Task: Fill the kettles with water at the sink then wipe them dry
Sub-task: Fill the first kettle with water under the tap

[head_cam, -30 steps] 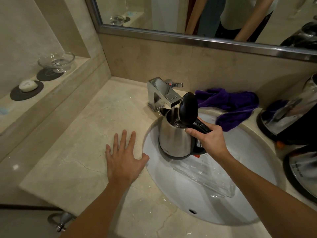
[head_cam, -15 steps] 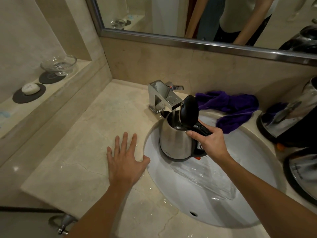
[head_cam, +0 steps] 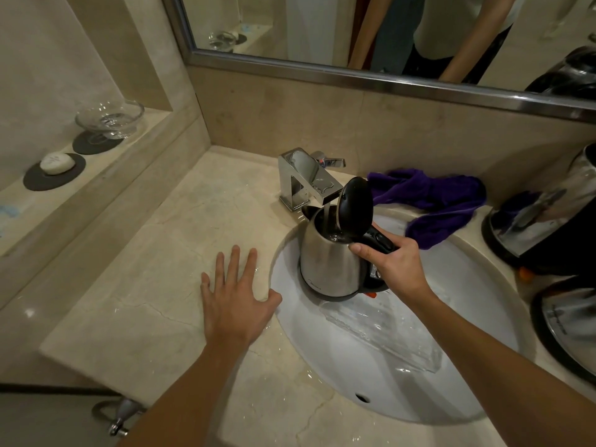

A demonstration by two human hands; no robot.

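Note:
A steel kettle [head_cam: 329, 262] with its black lid flipped up is held over the white sink basin [head_cam: 419, 375], under the chrome faucet [head_cam: 303, 179]. Water runs from the spout into the kettle's open top. My right hand [head_cam: 393, 266] grips the kettle's black handle. My left hand [head_cam: 235, 298] lies flat with spread fingers on the wet marble counter [head_cam: 154, 272], just left of the basin. A purple cloth [head_cam: 432, 204] lies crumpled behind the basin.
Two more steel kettles [head_cam: 545, 221] [head_cam: 571, 324] stand on the counter at the right edge. A glass dish [head_cam: 109, 119] and a soap bar [head_cam: 56, 162] sit on dark coasters on the left ledge. The mirror [head_cam: 354, 27] runs along the back wall.
The hands and the kettle keep their places under the running faucet; only the camera has shifted slightly.

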